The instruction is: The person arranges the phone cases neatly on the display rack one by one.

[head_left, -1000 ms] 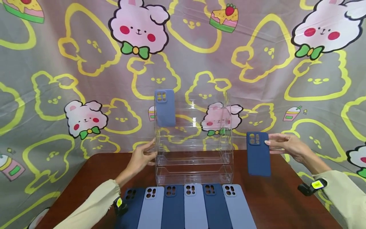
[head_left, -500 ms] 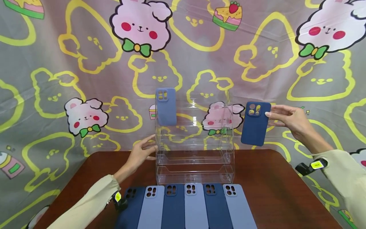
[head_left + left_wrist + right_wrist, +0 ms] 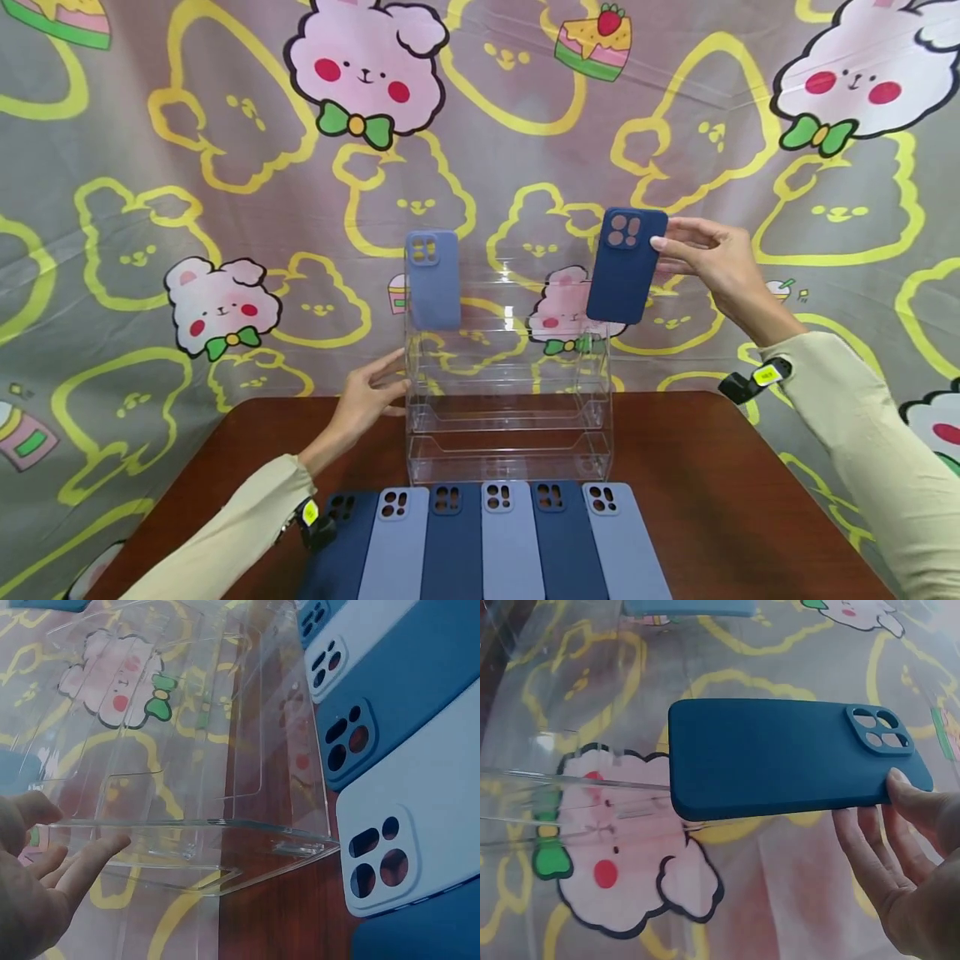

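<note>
One dark-blue phone case [image 3: 624, 279] is pinched by the right hand [image 3: 714, 254], right of centre, seemingly not yet placed. The left hand [image 3: 367, 396], fingers relaxed, is at the clear display rack's [image 3: 510, 468] left side. One light-blue case [image 3: 435, 292] already stands upper left; six cases [image 3: 512, 546], bottom centre, apparently remain.

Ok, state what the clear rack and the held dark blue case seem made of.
Clear rack: probably acrylic or similar plastic, glossy; transparent panels catching bright glints.
Held case: perhaps silicone or soft-touch plastic, matte; even colour, no sharp reflections.
</note>
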Demonstrator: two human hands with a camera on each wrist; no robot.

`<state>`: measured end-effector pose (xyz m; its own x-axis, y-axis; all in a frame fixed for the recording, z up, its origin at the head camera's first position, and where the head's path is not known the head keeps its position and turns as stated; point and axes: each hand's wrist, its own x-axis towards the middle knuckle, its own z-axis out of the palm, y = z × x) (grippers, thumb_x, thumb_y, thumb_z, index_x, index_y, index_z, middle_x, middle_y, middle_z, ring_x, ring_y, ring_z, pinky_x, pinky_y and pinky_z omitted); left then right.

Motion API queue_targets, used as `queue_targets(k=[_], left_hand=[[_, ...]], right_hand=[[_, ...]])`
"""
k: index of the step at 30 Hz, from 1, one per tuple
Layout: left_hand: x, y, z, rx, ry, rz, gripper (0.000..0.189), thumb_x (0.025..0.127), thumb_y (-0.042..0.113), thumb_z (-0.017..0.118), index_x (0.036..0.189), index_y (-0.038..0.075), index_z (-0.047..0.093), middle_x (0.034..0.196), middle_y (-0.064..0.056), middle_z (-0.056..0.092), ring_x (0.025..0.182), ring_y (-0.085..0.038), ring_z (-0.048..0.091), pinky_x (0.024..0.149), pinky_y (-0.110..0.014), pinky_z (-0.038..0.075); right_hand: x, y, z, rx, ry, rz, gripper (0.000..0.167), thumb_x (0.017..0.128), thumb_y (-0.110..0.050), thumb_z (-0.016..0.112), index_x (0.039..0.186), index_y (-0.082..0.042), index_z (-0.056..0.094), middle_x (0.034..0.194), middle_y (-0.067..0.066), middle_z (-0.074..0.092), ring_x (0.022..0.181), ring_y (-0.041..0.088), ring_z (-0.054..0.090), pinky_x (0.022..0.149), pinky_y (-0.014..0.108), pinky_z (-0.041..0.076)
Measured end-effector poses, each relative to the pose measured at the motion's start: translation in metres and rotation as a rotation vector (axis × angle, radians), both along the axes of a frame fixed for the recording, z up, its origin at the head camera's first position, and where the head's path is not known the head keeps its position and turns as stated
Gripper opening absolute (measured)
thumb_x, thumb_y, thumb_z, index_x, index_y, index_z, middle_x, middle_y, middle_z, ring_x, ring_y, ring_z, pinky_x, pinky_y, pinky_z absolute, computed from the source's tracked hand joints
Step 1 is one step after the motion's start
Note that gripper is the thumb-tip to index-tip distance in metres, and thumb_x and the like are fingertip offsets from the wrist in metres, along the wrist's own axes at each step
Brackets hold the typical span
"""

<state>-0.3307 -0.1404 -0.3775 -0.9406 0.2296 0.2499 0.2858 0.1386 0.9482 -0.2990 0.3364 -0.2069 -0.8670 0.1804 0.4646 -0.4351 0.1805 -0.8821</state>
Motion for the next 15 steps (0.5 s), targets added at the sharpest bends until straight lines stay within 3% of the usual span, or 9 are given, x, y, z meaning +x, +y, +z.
queue_targets(k=[10,15], left_hand=[[0.004,0.001,0.006,-0.047,0.053,0.027,0.062,0.098,-0.009,0.065,0.156,0.001,0.045,0.153,-0.031,0.049,0.118,-0.052,0.065,0.071,-0.039,0.069],[0.005,0.003,0.004,-0.048,0.044,0.018,0.062,0.098,-0.008,0.065,0.156,0.000,0.045,0.153,-0.030,0.049,0.120,-0.052,0.064,0.070,-0.038,0.069]], right_hand=[[-0.035,-0.033,0.014,-0.088,0.214,0.057,0.029,0.088,0.006,0.080,0.116,0.003,0.075,0.086,0.001,0.078,0.072,0.012,0.078,0.068,0.029,0.068],[-0.047,-0.041,0.013,-0.079,0.258,0.043,0.029,0.087,0.009,0.079,0.115,0.008,0.074,0.085,0.002,0.078,0.073,0.010,0.077,0.067,0.027,0.068]])
